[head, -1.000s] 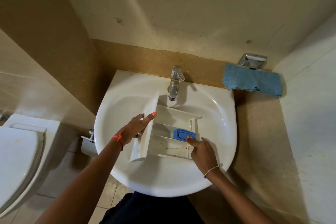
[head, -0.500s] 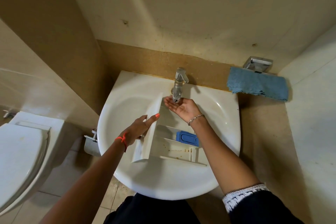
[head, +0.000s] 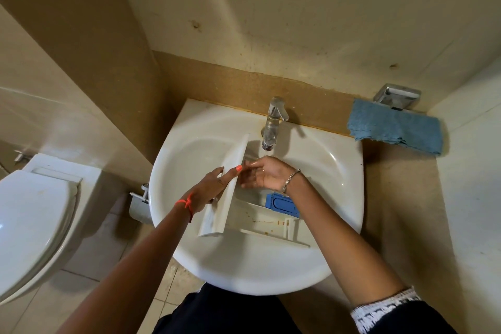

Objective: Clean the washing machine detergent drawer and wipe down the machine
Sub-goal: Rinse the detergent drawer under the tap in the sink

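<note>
Looking down from the head camera, I found the white plastic detergent drawer lying in the round white ceramic basin, close below both forearms. Its long front panel ran diagonally, near end low and to the left, far end up toward the chrome tap; the compartments stretched off to the right, with brownish residue along the nearest channel and a blue plastic siphon insert seated toward the far side.

The left hand was clamped on that front panel about midway along, thumb over the top edge, fingers behind it as far as I could tell. The right hand lay just beyond, palm up and fingers loosely spread, holding nothing, directly beneath the spout and above the drawer's far compartments; it looked wet. The two hands almost touched across the panel.

I judged that the right hand was nearer the water and the dirty channels, so rubbing would fall to it while the left steadied. A blue cloth sat on the ledge, well off to the right.
</note>
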